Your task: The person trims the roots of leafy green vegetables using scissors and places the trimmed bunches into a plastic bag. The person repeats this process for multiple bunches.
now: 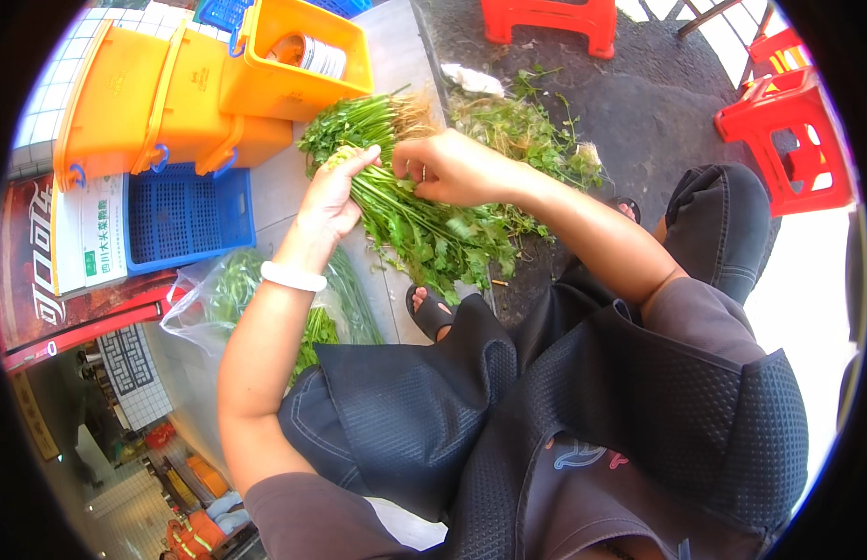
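My left hand (333,196), with a white bangle (293,276) on the wrist, is closed round the stems of a bunch of leafy green herbs (440,241), which look like coriander. The leaves spread down and right from the grip. My right hand (451,168) is over the bunch beside the left, its fingers curled close to the stems; whether anything is pinched between them is hidden. Just beyond both hands lies a pile of green-stemmed herbs (356,122) with pale brown roots (414,115) on the tiled step.
Loose trimmings (538,133) lie on the dark ground at right. Orange bins (300,98), one holding a round container (321,56), and a blue crate (188,217) stand at left. A plastic bag of greens (230,287) is by my knee. Red stools (790,140) are at right.
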The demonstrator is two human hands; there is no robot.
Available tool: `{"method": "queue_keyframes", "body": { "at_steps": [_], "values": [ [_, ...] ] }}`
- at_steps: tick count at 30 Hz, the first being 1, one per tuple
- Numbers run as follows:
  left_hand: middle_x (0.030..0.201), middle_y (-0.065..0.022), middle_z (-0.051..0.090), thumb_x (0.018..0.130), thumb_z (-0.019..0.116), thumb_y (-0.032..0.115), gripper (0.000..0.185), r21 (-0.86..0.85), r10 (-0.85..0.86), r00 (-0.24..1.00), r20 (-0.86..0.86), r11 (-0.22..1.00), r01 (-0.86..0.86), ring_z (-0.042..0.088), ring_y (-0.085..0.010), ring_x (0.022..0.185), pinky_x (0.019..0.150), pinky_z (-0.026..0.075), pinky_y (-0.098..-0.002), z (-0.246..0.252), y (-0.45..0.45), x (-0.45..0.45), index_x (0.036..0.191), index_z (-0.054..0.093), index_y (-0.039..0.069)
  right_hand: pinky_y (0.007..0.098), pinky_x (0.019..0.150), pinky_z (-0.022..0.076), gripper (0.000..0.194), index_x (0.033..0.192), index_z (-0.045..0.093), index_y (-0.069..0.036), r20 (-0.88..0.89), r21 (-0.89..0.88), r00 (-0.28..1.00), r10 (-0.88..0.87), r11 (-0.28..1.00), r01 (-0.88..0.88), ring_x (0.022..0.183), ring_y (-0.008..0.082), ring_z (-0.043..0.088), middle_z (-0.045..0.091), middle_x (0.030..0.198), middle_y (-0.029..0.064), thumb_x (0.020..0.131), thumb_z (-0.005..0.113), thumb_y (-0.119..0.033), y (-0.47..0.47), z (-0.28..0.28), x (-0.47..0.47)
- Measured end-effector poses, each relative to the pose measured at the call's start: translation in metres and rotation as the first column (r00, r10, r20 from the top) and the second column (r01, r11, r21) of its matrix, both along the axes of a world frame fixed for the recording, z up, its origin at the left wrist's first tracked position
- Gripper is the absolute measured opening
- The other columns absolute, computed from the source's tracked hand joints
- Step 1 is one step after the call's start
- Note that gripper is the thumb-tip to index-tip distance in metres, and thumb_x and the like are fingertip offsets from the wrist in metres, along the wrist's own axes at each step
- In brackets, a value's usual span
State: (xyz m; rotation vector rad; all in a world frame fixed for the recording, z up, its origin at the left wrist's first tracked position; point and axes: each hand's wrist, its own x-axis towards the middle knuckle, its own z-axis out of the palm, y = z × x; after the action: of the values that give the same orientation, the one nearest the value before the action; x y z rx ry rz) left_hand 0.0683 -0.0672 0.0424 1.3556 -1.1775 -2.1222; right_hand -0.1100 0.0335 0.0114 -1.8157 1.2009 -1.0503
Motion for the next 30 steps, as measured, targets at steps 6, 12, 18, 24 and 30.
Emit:
{"method": "queue_keyframes", "body": {
  "at_steps": [6, 12, 18, 24, 30],
  "values": [
    [0.086, -0.0051, 0.062, 0.081, 0.065, 0.009, 0.015, 0.048, -0.188, 0.973, -0.131, 0.979, 0.196, 0.062, -0.0164, 0.077, 0.072, 0.052, -0.0302, 0.014, 0.001, 0.003, 0.093, 0.058, 0.005, 0.0277, 0.058, 0.0454, 0.023, 0.106, 0.05, -0.003, 0.36, 0.28, 0.931, 0.052, 0.946, -0.162, 0.058, 0.011, 0.059, 0.062, 0.068, 0.0061, 0.083, 0.055, -0.006, -0.009, -0.017, -0.012],
    [0.086, -0.0047, 0.062, 0.082, 0.065, 0.012, 0.017, 0.011, -0.094, 0.995, -0.027, 0.995, 0.094, 0.062, -0.0164, 0.078, 0.071, 0.052, -0.0306, 0.005, -0.004, 0.006, 0.096, 0.058, 0.005, 0.0346, 0.063, 0.0482, 0.015, 0.091, 0.061, -0.001, 0.1, 0.073, 0.986, -0.13, 0.99, 0.123, 0.064, 0.0212, 0.062, 0.065, 0.073, 0.0116, 0.082, 0.057, -0.013, -0.008, -0.01, -0.013],
    [0.085, -0.0045, 0.062, 0.085, 0.063, 0.012, 0.012, 0.012, -0.048, 0.997, -0.057, 0.999, 0.049, 0.061, -0.0158, 0.076, 0.07, 0.052, -0.0301, 0.002, -0.007, 0.01, 0.093, 0.057, 0.006, 0.0376, 0.066, 0.0497, 0.018, 0.088, 0.066, -0.001, 0.012, -0.21, 0.979, -0.201, 0.957, 0.199, 0.07, 0.0276, 0.063, 0.064, 0.076, 0.0158, 0.079, 0.061, -0.016, -0.013, -0.008, -0.024],
    [0.085, -0.0051, 0.061, 0.086, 0.061, 0.016, 0.015, 0.0, -0.094, 0.982, -0.165, 0.995, 0.095, 0.061, -0.0171, 0.078, 0.072, 0.052, -0.0315, 0.001, -0.019, 0.011, 0.096, 0.055, 0.007, 0.0336, 0.077, 0.0507, 0.017, 0.088, 0.066, -0.001, 0.635, 0.244, 0.704, -0.318, 0.947, 0.208, 0.08, 0.0174, 0.064, 0.067, 0.088, 0.011, 0.086, 0.056, -0.015, -0.025, -0.035, -0.039],
    [0.088, -0.0089, 0.062, 0.087, 0.061, 0.018, 0.018, -0.006, 0.064, 0.996, -0.059, 0.998, -0.065, 0.061, -0.02, 0.078, 0.071, 0.052, -0.0343, 0.0, -0.021, 0.015, 0.097, 0.054, 0.005, 0.0428, 0.08, 0.0481, 0.028, 0.107, 0.064, -0.009, -0.623, 0.301, 0.722, -0.301, 0.759, 0.577, 0.091, 0.0196, 0.062, 0.066, 0.095, 0.0114, 0.085, 0.053, -0.022, -0.015, -0.095, -0.09]
  ]
}}
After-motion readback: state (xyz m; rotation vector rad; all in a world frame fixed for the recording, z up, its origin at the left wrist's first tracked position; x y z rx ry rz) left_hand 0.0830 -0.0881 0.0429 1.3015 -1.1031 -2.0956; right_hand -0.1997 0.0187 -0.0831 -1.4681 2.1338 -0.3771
